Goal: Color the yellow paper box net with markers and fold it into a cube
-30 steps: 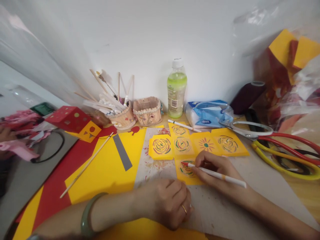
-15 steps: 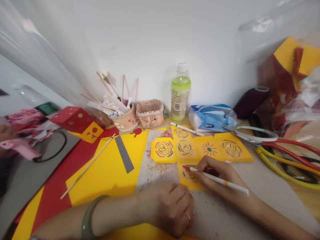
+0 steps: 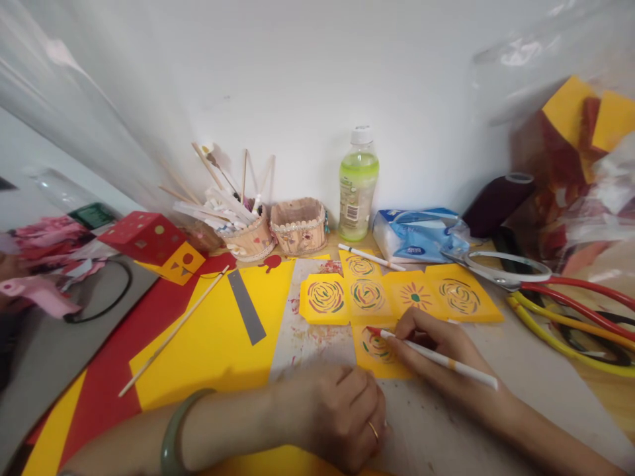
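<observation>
My right hand pinches a slim white marker, its red tip at the lower flap of a yellow paper box cut-out. Ringed dashes in several colours mark this flap and other panels; one panel bears a red and green sunburst. To the left of it, my left hand rests in a loose fist near the cut-out's lower edge. Its fingers curl under, so whatever they may hold is hidden. A second white marker lies behind the cut-out.
Yellow sheets, a wooden stick and a grey strip lie left. Behind stand two wooden-sided holders, a green drink bottle and a tissue pack. Scissors lie right; a pink glue gun is far left.
The marker's tip has shifted slightly right on the lower flap, with a bit more red stroke showing there. My left hand has stayed nearly still.
</observation>
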`<control>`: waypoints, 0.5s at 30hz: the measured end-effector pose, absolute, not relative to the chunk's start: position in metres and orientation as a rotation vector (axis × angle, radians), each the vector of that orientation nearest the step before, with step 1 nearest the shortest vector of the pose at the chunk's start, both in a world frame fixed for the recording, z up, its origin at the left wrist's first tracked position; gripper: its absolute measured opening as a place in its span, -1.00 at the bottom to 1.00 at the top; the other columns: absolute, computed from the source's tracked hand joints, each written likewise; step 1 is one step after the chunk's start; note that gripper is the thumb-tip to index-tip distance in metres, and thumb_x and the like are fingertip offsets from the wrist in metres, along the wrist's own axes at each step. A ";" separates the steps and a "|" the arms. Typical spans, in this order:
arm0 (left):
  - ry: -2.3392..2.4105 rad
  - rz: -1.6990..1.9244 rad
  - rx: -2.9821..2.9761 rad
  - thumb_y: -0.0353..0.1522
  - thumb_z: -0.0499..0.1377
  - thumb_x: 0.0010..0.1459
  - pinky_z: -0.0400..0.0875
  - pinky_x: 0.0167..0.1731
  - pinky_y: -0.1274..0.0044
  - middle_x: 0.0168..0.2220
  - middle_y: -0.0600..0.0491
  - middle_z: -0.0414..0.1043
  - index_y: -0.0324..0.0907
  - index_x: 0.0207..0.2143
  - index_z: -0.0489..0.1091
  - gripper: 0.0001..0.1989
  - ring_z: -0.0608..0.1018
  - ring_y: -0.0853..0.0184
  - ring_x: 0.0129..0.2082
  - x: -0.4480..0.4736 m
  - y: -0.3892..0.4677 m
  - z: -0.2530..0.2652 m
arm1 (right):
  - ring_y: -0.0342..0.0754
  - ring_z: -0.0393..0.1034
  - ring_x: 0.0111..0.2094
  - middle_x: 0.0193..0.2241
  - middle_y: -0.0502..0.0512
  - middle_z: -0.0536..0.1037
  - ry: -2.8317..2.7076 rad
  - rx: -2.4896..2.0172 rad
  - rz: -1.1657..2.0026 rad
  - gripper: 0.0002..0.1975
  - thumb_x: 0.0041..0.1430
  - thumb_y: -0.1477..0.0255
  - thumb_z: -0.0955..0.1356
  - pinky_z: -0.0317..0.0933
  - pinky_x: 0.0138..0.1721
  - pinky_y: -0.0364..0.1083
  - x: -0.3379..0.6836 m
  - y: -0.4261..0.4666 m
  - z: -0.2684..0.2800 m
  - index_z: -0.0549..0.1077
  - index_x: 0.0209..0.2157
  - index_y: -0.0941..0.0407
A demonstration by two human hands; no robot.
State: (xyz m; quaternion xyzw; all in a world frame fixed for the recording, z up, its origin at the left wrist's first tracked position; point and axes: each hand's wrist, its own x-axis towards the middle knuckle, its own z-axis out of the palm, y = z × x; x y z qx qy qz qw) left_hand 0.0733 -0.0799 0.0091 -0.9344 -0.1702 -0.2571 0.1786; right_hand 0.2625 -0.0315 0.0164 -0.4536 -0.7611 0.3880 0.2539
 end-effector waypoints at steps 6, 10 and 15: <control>-0.475 -0.720 -2.635 -0.44 0.06 0.06 0.28 -0.68 0.52 -0.52 -0.08 0.47 -0.35 -0.51 0.39 -0.82 0.45 0.33 -0.59 0.074 -0.080 0.010 | -0.14 0.26 -0.52 -0.56 -0.04 0.39 -2.085 -1.205 1.079 -0.79 0.17 0.32 0.24 0.13 -0.53 -0.18 0.263 -0.032 0.016 0.27 -0.51 0.09; -0.478 -0.739 -2.645 -0.45 0.05 0.07 0.29 -0.67 0.53 -0.52 -0.08 0.46 -0.36 -0.50 0.39 -0.82 0.45 0.34 -0.60 0.074 -0.080 0.011 | -0.15 0.22 -0.57 -0.61 -0.06 0.34 -2.055 -1.268 1.037 -0.76 0.16 0.29 0.25 0.09 -0.57 -0.18 0.262 -0.032 0.019 0.26 -0.53 0.09; -0.471 -0.737 -2.646 -0.46 0.06 0.06 0.30 -0.67 0.53 -0.52 -0.08 0.47 -0.36 -0.50 0.40 -0.82 0.45 0.34 -0.60 0.074 -0.080 0.010 | -0.16 0.20 -0.60 -0.64 -0.06 0.31 -2.046 -1.298 1.011 -0.74 0.15 0.28 0.24 0.06 -0.60 -0.19 0.260 -0.031 0.022 0.25 -0.56 0.08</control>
